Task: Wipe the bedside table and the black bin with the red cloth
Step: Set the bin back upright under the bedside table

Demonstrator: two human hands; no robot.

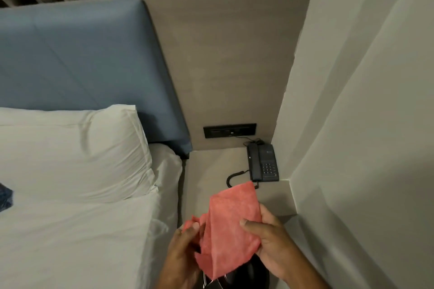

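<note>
1. The red cloth (229, 225) is held in the air above the front edge of the bedside table (209, 176), folded into a long strip; its long axis runs from its lower end near the black bin (244, 275) up toward the table's back right corner.
2. The right hand (270, 241) pinches the strip's right edge between thumb and fingers.
3. The left hand (185, 246) grips the bunched left part of the cloth, fingers curled on it.
4. The bin shows only in part, under the cloth and hands, at the bottom of the view.
5. A dark telephone (263, 162) sits at the table's back right corner against the wall, its coiled cord trailing toward the front.
6. The table's left and middle surface is bare; its left edge runs close beside the bed (70, 218).
</note>
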